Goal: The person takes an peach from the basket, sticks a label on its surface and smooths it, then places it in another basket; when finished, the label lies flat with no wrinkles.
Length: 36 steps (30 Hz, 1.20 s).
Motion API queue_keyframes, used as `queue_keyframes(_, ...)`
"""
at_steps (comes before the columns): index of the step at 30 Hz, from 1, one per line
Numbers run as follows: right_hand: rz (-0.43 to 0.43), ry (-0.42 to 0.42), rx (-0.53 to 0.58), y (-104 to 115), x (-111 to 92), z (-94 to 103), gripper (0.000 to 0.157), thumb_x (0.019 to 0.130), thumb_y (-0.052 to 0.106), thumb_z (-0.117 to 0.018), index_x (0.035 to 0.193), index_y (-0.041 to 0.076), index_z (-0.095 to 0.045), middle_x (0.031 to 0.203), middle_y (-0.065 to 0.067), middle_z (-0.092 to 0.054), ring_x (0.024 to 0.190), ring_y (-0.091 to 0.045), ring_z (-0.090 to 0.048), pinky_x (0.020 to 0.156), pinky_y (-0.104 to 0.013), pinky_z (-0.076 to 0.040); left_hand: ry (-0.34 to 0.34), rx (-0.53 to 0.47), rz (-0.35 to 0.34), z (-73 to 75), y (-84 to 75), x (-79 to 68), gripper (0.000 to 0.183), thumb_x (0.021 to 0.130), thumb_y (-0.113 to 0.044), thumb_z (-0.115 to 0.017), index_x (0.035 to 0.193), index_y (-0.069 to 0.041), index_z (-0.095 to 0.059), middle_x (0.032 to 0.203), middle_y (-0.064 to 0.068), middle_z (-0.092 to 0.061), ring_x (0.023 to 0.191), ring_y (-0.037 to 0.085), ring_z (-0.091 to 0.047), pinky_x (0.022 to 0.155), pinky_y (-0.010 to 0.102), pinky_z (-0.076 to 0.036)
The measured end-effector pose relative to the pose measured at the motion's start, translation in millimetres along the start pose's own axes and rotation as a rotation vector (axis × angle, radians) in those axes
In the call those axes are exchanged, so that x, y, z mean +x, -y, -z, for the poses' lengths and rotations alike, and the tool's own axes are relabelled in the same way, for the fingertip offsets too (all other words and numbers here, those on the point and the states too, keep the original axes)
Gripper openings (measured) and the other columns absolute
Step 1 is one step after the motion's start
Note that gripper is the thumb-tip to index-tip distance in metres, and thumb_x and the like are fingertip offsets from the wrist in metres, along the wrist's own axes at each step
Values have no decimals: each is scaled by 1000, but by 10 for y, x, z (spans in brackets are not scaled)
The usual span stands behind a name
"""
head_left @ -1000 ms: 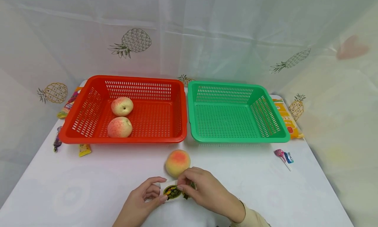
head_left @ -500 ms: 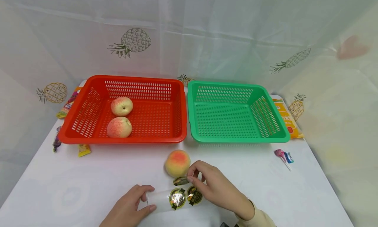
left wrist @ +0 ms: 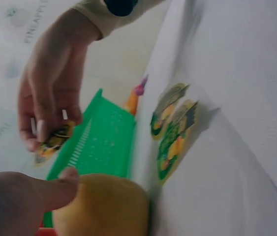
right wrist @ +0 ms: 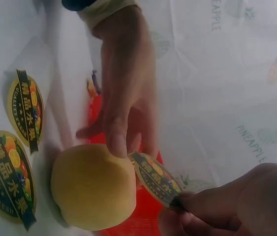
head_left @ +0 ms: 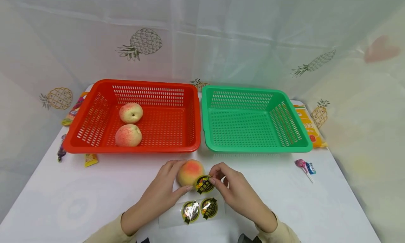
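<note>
A yellow-and-red peach [head_left: 190,173] rests on the white table, with my left hand [head_left: 164,185] curved round its left side. The thumb of that hand lies along the near side, and the other fingers reach behind it. My right hand [head_left: 232,186] pinches one edge of a round black-and-gold fruit sticker [head_left: 204,184] between thumb and fingertips. In the head view the sticker overlaps the peach's lower right side. The right wrist view shows the held sticker [right wrist: 156,179] beside the peach [right wrist: 94,187]. Below them lies a clear backing strip [head_left: 172,216] bearing two more such stickers [head_left: 209,208].
A red basket [head_left: 133,149] with two pale pink peaches [head_left: 128,135] stands at the back left. Beside it is a green basket [head_left: 257,149]. At the right lie a lollipop [head_left: 301,163], a small blue packet [head_left: 310,168] and an orange bag [head_left: 308,125]. Small wrapped sweets [head_left: 91,159] lie at the left.
My left hand has left the backing strip and moved up to the peach. The right hand has peeled a sticker off the strip and brought it up next to the peach.
</note>
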State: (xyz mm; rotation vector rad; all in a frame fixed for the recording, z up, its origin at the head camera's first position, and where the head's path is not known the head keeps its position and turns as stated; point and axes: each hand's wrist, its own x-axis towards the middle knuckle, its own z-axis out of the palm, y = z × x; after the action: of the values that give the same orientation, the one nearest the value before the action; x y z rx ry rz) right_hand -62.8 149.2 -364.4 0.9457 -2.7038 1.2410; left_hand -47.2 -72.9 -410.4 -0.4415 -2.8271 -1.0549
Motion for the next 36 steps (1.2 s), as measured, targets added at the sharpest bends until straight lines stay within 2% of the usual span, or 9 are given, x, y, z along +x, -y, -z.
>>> queue_keyframes(5, -56, -49, 13, -3, 10, 19, 19, 86, 14, -57, 104, 20, -51, 81, 10, -58, 69, -1, -52, 56, -19, -43, 18, -106, -11, -165, 26, 107, 80, 65, -46, -74, 130, -16, -39, 121, -2, -45, 109, 10, -44, 91, 33, -40)
queue_keyframes(8, -97, -79, 33, -7, 19, 32, 17, 87, 16, -56, 102, 22, -54, 81, 11, -59, 70, -3, -54, 58, -21, -45, 19, -186, 24, -213, 64, 145, 77, 66, -44, -74, 129, -17, -40, 119, -5, -45, 105, 8, -46, 86, 31, -43)
queue_keyframes(12, -165, -100, 103, 8, 23, 64, 12, 87, 21, -56, 99, 23, -56, 80, 10, -59, 71, -5, -56, 61, -23, -47, 103, -453, 109, -148, 74, 161, 68, 70, -40, -72, 126, -21, -40, 116, -5, -49, 97, 9, -52, 76, 27, -47)
queue_keyframes(16, -250, -82, 244, 48, 24, 101, 12, 87, 25, -56, 98, 21, -56, 81, 5, -59, 72, -10, -57, 63, -25, -48, 218, -682, 173, -18, 16, 132, 62, 76, -34, -68, 127, -24, -35, 120, 2, -49, 100, 17, -55, 73, 25, -49)
queue_keyframes(20, -278, -50, 359, 95, 37, 113, 15, 85, 26, -58, 98, 18, -55, 83, -1, -60, 72, -14, -56, 60, -25, -47, 274, -769, 186, 73, -53, 111, 58, 80, -28, -65, 128, -26, -33, 121, 6, -48, 99, 18, -55, 73, 25, -49)
queue_keyframes(25, -257, -38, 403, 141, 56, 97, 16, 85, 24, -59, 98, 15, -55, 81, -3, -59, 68, -14, -55, 57, -25, -46, 329, -870, 180, 123, -110, 94, 55, 82, -21, -63, 128, -25, -34, 117, 13, -48, 96, 21, -57, 69, 29, -52)
queue_keyframes(27, -278, -42, 402, 224, 78, 117, 16, 84, 21, -60, 97, 14, -55, 80, -3, -59, 67, -14, -55, 56, -25, -46, 347, -908, 181, 134, -132, 85, 55, 82, -19, -63, 129, -24, -33, 118, 14, -47, 97, 22, -56, 69, 30, -52)
queue_keyframes(31, -280, -57, 378, 242, 81, 110, 15, 84, 20, -61, 96, 14, -55, 80, -1, -59, 70, -15, -55, 58, -25, -46, 369, -955, 181, 148, -158, 76, 56, 83, -17, -62, 130, -22, -32, 121, 15, -45, 99, 23, -55, 71, 32, -52)
queue_keyframes(36, -213, -70, 328, 166, 55, 57, 17, 83, 26, -61, 97, 19, -54, 80, 2, -59, 72, -12, -57, 61, -25, -47, 414, -981, 146, 162, -172, 66, 56, 85, -16, -59, 131, -29, -30, 126, 15, -39, 102, 23, -54, 76, 30, -50)
